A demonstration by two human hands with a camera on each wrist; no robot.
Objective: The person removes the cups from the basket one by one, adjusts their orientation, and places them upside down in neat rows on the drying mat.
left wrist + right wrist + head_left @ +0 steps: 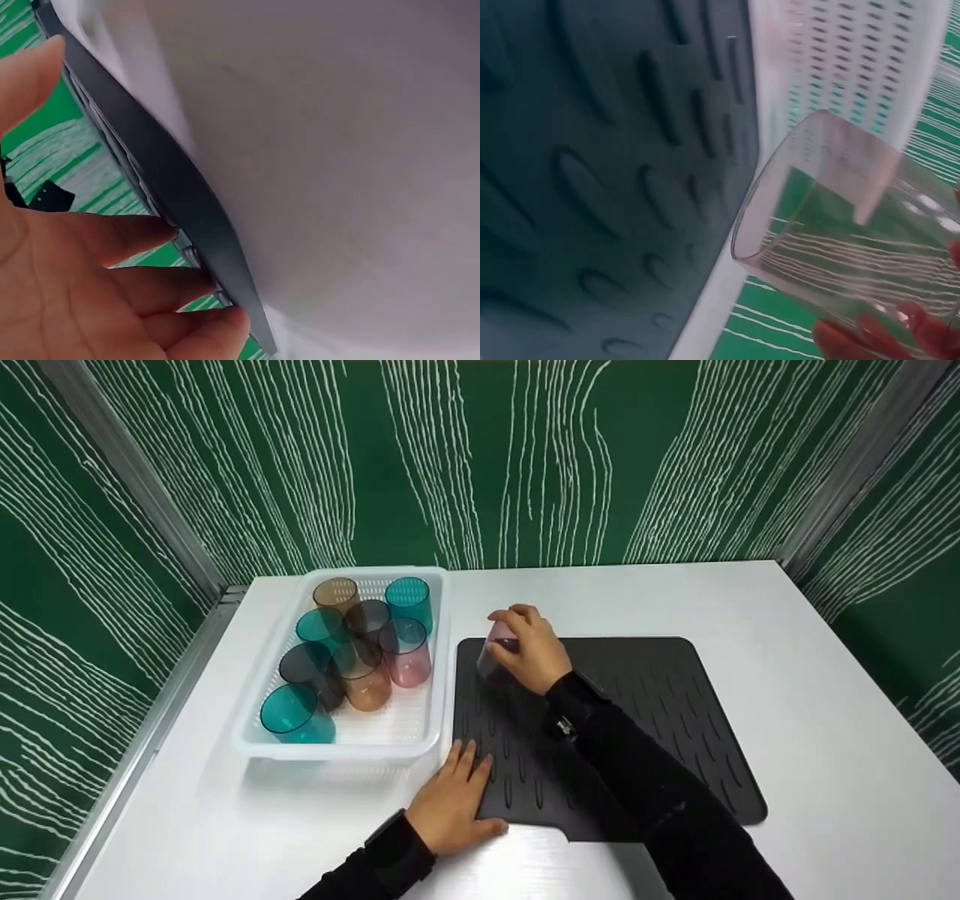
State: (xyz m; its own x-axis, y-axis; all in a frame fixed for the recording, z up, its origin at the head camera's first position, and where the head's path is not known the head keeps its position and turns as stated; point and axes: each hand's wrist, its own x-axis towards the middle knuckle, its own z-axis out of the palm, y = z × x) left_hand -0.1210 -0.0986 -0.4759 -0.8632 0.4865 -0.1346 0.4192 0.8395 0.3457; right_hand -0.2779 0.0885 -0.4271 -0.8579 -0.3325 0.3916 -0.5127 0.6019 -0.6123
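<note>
My right hand [531, 649] grips a clear pinkish tumbler [489, 658] by its base end, over the far left corner of the black ribbed drying mat [675, 697]. In the right wrist view the tumbler [840, 217] is tilted, its open rim toward the mat [615, 187]; whether the rim touches is unclear. My left hand [450, 806] lies with spread, fairly straight fingers on the mat's near left edge, thumb out to the side. The left wrist view shows those fingertips [199, 285] against the mat's edge [180, 180].
Left of the mat stands a white perforated basket [337, 751] holding several upright tumblers, among them teal [300, 720], grey [307, 671], orange [367, 690] and pink [409, 666]. A white table [840, 720] carries everything. Green, white-lined walls [487, 465] enclose the back and sides.
</note>
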